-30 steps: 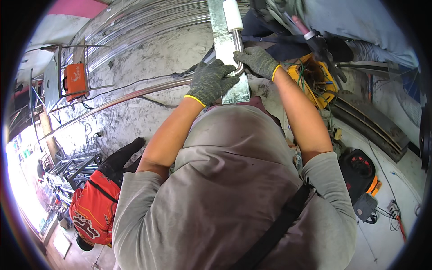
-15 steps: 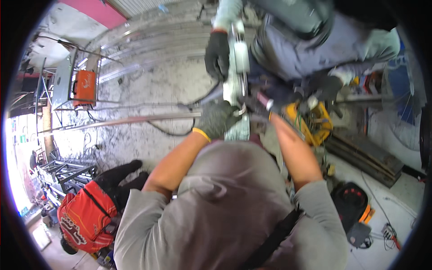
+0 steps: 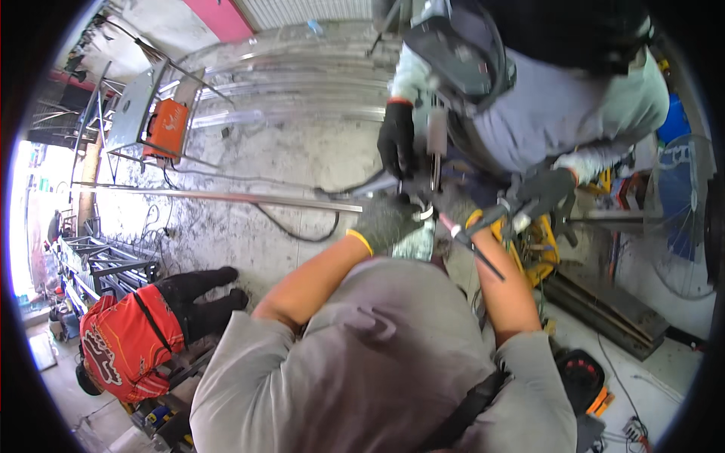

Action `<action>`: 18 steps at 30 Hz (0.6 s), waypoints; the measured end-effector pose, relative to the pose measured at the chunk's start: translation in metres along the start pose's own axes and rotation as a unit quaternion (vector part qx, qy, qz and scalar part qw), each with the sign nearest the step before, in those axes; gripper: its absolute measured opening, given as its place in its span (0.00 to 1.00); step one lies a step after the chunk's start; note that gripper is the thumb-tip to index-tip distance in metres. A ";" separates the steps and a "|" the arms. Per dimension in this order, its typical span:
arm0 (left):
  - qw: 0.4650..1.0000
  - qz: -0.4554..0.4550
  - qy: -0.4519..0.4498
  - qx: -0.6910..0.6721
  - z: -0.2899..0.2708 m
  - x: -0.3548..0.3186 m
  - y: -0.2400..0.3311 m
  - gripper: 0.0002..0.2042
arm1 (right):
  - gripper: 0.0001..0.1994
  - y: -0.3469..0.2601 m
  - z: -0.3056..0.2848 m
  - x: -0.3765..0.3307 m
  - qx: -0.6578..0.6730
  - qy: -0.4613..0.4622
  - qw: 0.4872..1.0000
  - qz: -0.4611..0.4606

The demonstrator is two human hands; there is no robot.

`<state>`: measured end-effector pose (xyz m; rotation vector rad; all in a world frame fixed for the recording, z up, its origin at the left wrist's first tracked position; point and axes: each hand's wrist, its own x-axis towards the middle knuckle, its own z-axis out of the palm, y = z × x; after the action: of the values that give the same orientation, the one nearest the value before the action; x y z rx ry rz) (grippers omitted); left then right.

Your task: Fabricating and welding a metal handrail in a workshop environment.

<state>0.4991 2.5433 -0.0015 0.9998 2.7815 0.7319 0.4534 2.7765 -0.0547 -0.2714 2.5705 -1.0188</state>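
Note:
In a dark glove with a yellow cuff, my left hand [image 3: 387,220] is closed at the fingertips on a shiny curved metal piece [image 3: 427,213]. My gloved right hand [image 3: 455,202] meets it from the other side, fingers bent; what they hold is hidden. Between and beyond them runs a narrow metal tube [image 3: 436,172] with a pale cylinder [image 3: 436,132] on it. A co-worker's gloved hand [image 3: 547,192] holds a welding torch [image 3: 462,235] with a pink nozzle, in front of my right wrist. Their other gloved hand [image 3: 398,140] hangs beside the tube.
A long metal bar [image 3: 264,198] reaches from the left toward my left hand. Under it loops a black cable [image 3: 302,238]. An orange machine [image 3: 166,128] stands on a frame at far left. A person in red [image 3: 132,340] bends at lower left. Yellow equipment [image 3: 540,245] stands right.
The co-worker's torch has come down and nearer, with its nozzle now between my hands. Their other hand has also lowered toward mine. My view has shifted; my hands keep their grip.

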 end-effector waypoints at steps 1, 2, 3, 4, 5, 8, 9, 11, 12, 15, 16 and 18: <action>1.000 -0.001 0.020 -0.022 0.000 -0.001 -0.002 0.17 | 0.23 -0.010 -0.005 0.000 0.019 -0.015 1.000 -0.015; 0.998 -0.004 0.040 -0.044 -0.002 0.000 -0.002 0.17 | 0.23 -0.021 -0.012 0.000 0.039 -0.030 0.998 -0.029; 0.999 -0.014 0.016 -0.039 -0.011 0.001 -0.004 0.17 | 0.21 -0.036 -0.019 0.003 -0.027 -0.041 0.999 0.010; 0.999 -0.019 -0.008 -0.034 -0.021 0.002 -0.003 0.18 | 0.20 -0.041 -0.022 0.004 -0.093 -0.050 0.993 0.049; 0.999 -0.025 -0.009 -0.021 -0.031 0.002 0.004 0.18 | 0.20 -0.030 -0.020 0.004 -0.166 -0.024 0.984 -0.061; 0.999 -0.033 -0.013 -0.012 -0.030 -0.003 -0.004 0.19 | 0.18 -0.050 -0.022 -0.003 -0.219 -0.006 0.960 -0.175; 1.000 -0.027 0.000 -0.016 -0.029 -0.003 -0.004 0.19 | 0.17 -0.055 -0.023 -0.004 -0.211 -0.029 0.968 -0.134; 0.999 -0.020 0.018 -0.020 -0.029 -0.005 -0.001 0.20 | 0.17 -0.041 -0.017 -0.002 -0.235 -0.052 0.966 -0.096; 1.000 -0.014 0.013 -0.022 -0.031 -0.004 0.002 0.20 | 0.17 -0.024 -0.010 0.002 -0.233 -0.050 0.967 -0.088; 0.999 -0.034 0.009 -0.035 -0.029 -0.009 -0.002 0.19 | 0.17 -0.019 -0.011 -0.002 -0.234 -0.051 0.952 -0.191; 0.999 -0.032 0.005 -0.036 -0.030 -0.008 0.000 0.19 | 0.17 -0.018 -0.010 -0.005 -0.232 -0.051 0.953 -0.187; 0.999 -0.028 -0.001 -0.038 -0.034 -0.005 0.002 0.19 | 0.17 -0.012 -0.010 -0.002 -0.284 -0.064 0.942 -0.169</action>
<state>0.4959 2.5277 0.0288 0.9040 2.7450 0.8212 0.4517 2.7743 -0.0390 -0.9218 2.6908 -0.3062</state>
